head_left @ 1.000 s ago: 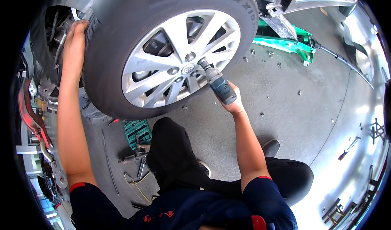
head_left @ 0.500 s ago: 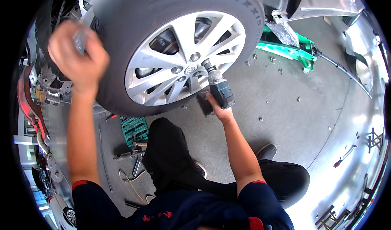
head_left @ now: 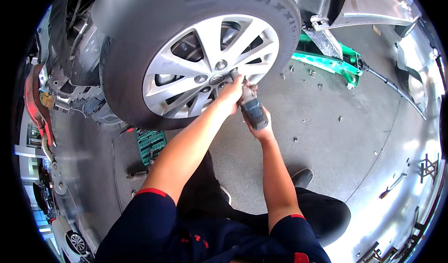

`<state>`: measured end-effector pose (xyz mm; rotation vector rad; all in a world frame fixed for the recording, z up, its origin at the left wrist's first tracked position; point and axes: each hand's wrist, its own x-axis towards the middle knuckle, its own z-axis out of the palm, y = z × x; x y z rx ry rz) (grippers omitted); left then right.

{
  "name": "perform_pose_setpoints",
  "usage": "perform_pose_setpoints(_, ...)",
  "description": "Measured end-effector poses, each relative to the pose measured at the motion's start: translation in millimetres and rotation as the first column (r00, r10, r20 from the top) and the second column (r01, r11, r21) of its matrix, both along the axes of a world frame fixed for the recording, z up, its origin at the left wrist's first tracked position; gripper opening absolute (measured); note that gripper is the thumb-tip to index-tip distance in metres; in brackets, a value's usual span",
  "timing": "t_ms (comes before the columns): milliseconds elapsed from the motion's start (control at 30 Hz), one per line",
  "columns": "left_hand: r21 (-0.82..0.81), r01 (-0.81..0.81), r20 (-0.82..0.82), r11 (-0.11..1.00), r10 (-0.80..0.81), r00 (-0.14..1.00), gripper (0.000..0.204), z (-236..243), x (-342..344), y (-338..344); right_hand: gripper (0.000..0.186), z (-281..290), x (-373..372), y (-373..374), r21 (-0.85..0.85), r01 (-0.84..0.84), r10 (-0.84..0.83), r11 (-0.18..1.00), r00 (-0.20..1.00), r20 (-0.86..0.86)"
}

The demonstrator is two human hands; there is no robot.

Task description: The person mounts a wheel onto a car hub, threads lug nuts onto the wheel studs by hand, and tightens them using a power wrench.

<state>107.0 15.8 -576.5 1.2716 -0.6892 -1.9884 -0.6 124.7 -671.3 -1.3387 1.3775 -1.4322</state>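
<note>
A cordless impact wrench [head_left: 254, 111] points up at the silver alloy wheel [head_left: 212, 37], its socket [head_left: 234, 72] at the right side of the hub among the lug nuts. My right hand [head_left: 263, 130] is closed round its handle, with the fingers partly hidden behind the tool body. My left hand [head_left: 229, 97] is closed round the front of the wrench, just behind the socket. Whether the socket sits fully on a nut I cannot tell. Other lug nuts [head_left: 200, 79] show round the centre cap [head_left: 217, 79]. A black tyre [head_left: 126, 76] surrounds the wheel.
A green floor jack [head_left: 326, 62] stands right of the wheel. Below the tyre lies a green socket set case [head_left: 150, 144], beside another tool [head_left: 137, 175]. Small metal bits are scattered over the grey floor [head_left: 322, 137]. Exposed car body parts [head_left: 86, 72] are at left.
My left hand has come down from the upper left onto the front of the wrench. My right hand still holds the handle, and the wrench has shifted slightly.
</note>
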Motion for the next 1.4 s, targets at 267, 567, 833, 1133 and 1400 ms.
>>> perform_pose_setpoints(267,-0.019,-0.016,0.013,1.000,0.016,1.000,0.042,-30,95,51,0.040,-11,62,34,0.136,-0.213,0.212,0.968,0.977,0.020)
perform_pose_setpoints(567,-0.058,0.065,0.130,0.996,-0.057,0.990,0.050,-7,106,38,0.035,5,104,29,0.075,-0.120,0.114,0.990,0.990,0.087)
perform_pose_setpoints(833,0.038,-0.024,0.284,0.999,0.012,0.959,0.047,-4,107,17,0.035,10,102,15,0.109,-0.120,0.107,0.987,0.988,0.112)
perform_pose_setpoints(1133,0.043,0.011,0.164,0.999,-0.018,0.986,0.036,-7,109,21,0.038,9,104,7,0.102,-0.169,0.158,0.980,0.982,0.105)
perform_pose_setpoints(1400,0.081,-0.074,0.063,0.994,0.069,0.996,0.028,-13,107,13,0.036,10,105,2,0.142,-0.144,0.107,0.979,0.965,0.238)
